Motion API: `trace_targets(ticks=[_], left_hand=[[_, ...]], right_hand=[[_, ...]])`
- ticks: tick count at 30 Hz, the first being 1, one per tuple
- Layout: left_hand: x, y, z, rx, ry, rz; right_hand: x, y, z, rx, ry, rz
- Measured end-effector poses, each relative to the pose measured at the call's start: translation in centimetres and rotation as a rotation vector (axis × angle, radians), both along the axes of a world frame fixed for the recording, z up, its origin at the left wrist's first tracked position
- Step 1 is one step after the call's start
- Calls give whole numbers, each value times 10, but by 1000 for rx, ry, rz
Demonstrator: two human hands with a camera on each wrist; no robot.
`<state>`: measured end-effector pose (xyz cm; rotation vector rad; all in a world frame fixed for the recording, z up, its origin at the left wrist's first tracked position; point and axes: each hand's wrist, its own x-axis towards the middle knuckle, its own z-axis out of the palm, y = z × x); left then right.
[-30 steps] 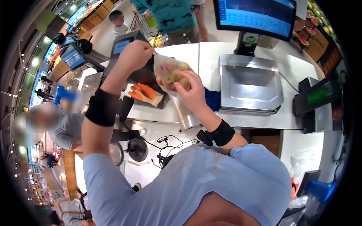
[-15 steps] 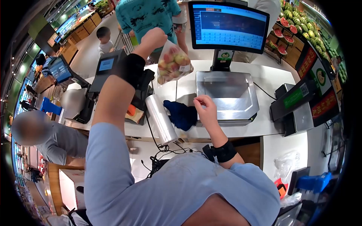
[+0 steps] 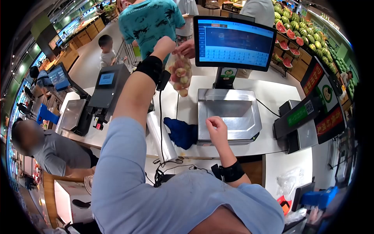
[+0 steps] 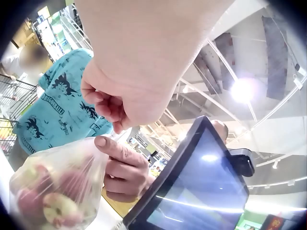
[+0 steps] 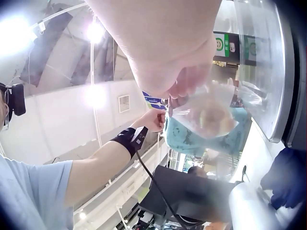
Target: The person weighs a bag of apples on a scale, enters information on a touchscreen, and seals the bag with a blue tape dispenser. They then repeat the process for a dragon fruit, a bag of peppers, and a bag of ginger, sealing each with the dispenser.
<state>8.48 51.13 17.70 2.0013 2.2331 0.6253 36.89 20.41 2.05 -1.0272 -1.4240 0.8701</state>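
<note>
Over the far side of the counter, my left hand [image 3: 165, 46] grips the gathered top of a clear plastic bag of fruit [image 3: 181, 76]. Red and yellow round fruit fills the hanging bag. Another person's hand [image 4: 125, 170] is at the neck of the bag, right below my curled fingers in the left wrist view. My right hand [image 3: 217, 130] hovers over the front left of a steel weighing scale [image 3: 230, 99], loosely curled and holding nothing.
Behind the scale stands a monitor [image 3: 235, 43]. A dark blue cloth [image 3: 181, 132] and a roll of clear plastic bags [image 3: 160, 136] lie left of it. A black cable [image 3: 160, 113] hangs from my left wrist. A person in a teal shirt [image 3: 150, 27] stands beyond the counter.
The bag, earlier supported by my right hand, now hangs from my left hand farther over the counter. My right hand drew back over the scale. Another person's hand has come to the bag.
</note>
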Motion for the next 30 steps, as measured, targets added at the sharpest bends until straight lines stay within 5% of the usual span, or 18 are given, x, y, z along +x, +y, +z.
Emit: trace_targets(ticks=[3, 16, 17, 19, 23, 30], left_hand=[[-20, 42, -25, 22, 174, -82], [28, 58, 3, 89, -205, 6], [32, 48, 6, 274, -214, 20], [35, 24, -4, 433, -220, 53], [37, -81, -28, 469, -774, -135], [51, -320, -87, -94, -856, -258]], right_hand=[[1, 4, -5, 5, -4, -4], [1, 18, -17, 12, -58, 67], [1, 19, -17, 5, -61, 69], [1, 16, -16, -63, -64, 91], [-4, 17, -21, -205, -43, 275], [-37, 17, -41, -323, 24, 683]])
